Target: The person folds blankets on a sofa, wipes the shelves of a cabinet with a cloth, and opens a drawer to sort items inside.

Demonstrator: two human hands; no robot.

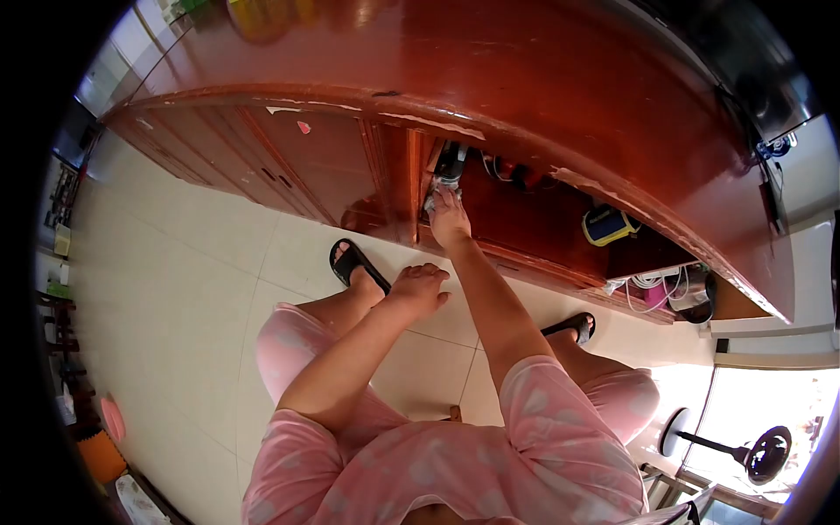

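Note:
My right hand (451, 217) reaches into the open shelf of a reddish-brown wooden cabinet (525, 223). Its fingers press on a crumpled whitish cloth (430, 202), partly covered by the hand, near the shelf's left side. Just beyond the fingertips stands a black and grey object (451, 164) whose kind I cannot make out. My left hand (420, 290) hovers over the floor in front of the cabinet, fingers loosely bent and thumb apart, holding nothing.
Farther right on the shelf lies a blue and yellow item (610, 225). White cables (649, 282) and a metallic pot-like container (693, 296) sit at the right end. The cabinet top (490, 61) overhangs the shelf, its edge chipped. A black stand (713, 444) is at lower right.

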